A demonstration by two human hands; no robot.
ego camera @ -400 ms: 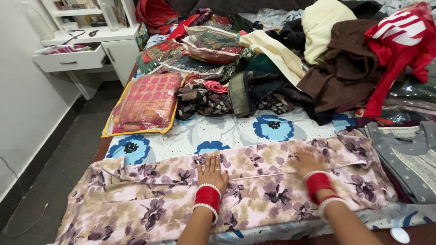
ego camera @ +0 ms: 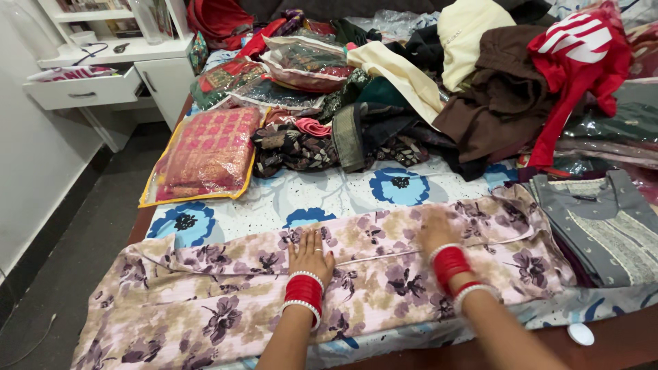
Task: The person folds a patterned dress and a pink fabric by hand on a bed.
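We see that our right hand (ego camera: 439, 233) has slid a little toward the left since the frame before, and it now looks blurry, while our left hand (ego camera: 310, 255) stays pressed in the same spot. Both hands lie flat on the pink flowered cloth (ego camera: 226, 288), with fingers stretched out and spread, holding nothing, just pushing down on it. We wear red bangles (ego camera: 303, 291) on both wrists. The pink flowered cloth is spread along the near edge of the bed (ego camera: 308, 195), on top of a white sheet with big blue flowers. Its long side runs left to right across our view, with the left end lower and closer to us and the right end a bit higher, next to a grey top (ego camera: 603, 226) that lies just beside it. Behind the cloth, farther up the bed, we see a red and pink cloth in a clear bag (ego camera: 205, 154), and a big messy pile of clothes (ego camera: 445, 89) in brown, cream, red and dark colours. A white drawer unit (ego camera: 103, 85) stands to the left of the bed with one drawer open.
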